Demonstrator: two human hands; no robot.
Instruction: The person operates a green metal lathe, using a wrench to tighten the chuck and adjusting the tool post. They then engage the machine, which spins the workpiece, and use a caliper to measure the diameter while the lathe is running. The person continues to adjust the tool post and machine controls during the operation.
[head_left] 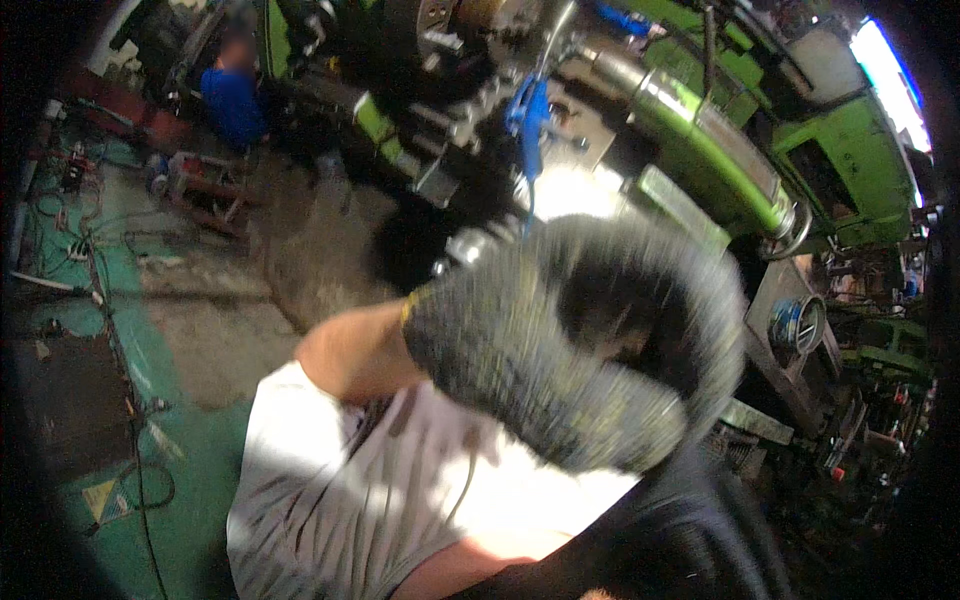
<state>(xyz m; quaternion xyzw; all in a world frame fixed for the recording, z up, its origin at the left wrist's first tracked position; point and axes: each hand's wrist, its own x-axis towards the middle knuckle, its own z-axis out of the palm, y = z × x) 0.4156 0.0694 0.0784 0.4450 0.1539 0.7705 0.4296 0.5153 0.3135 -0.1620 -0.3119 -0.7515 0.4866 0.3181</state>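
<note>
My left hand, in a grey knitted work glove with yellowish flecks, is raised close in the middle of the view and smeared by motion. Its fingers arch over and curl down at the right, while the thumb lies below, apart from them. Through the gap between them only darkness shows, with no held thing to be made out. Bare wrist and a pale grey sleeve lead to it from the lower left. Just beyond the glove hangs a blue air blow gun with a hose. My right hand does not show.
A green machine with a shiny cylindrical part stands at the upper right. Right of the glove is a round can on a metal surface. A person in blue is at the far left. Cables run over the green floor.
</note>
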